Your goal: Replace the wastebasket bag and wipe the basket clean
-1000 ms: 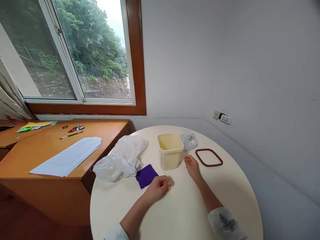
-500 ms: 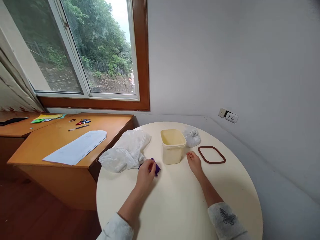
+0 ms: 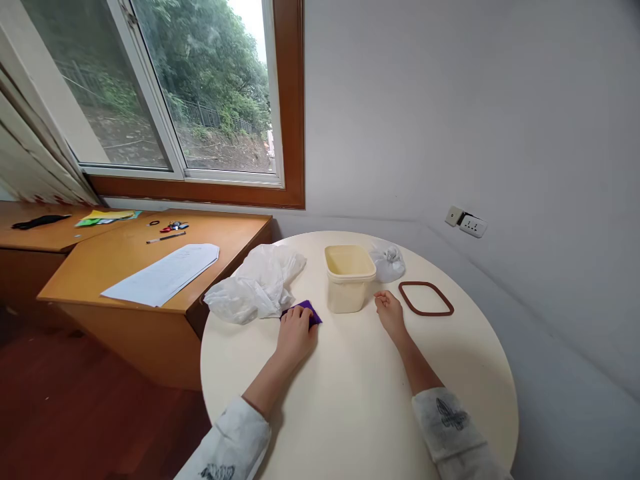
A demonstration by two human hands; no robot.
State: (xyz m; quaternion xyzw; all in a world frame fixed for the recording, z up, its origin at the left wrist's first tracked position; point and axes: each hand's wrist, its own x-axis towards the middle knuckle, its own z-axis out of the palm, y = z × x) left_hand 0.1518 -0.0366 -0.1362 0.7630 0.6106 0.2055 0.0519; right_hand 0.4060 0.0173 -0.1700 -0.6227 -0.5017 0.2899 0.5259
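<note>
A purple cloth (image 3: pixel 313 312) lies flat on the round table beside a crumpled white plastic bag (image 3: pixel 260 280). My left hand (image 3: pixel 296 333) rests on top of it with fingers stretched out, hiding much of the cloth. A cream plastic tub (image 3: pixel 346 293), upright and without a lid, stands right of the cloth. Just right of the tub is my right hand (image 3: pixel 390 315), its fingers curled closed and nothing visible in them. Beyond that hand lies a brown rounded square ring (image 3: pixel 426 313), flat on the table. Behind the tub sits a tied, translucent plastic bag (image 3: pixel 389 264).
The round cream table (image 3: pixel 350 400) stands near the wall. At its left, a wooden desk (image 3: pixel 140 267) bears papers (image 3: pixel 165 275), a pen (image 3: pixel 166 238) and keys (image 3: pixel 174 227). A wall socket (image 3: pixel 473 225) is at the right, a window at the upper left.
My left hand has gone from pinching the bunched purple cloth to lying over it, and the cloth is flatter. My right hand stays beside the tub. The view has tipped down slightly.
</note>
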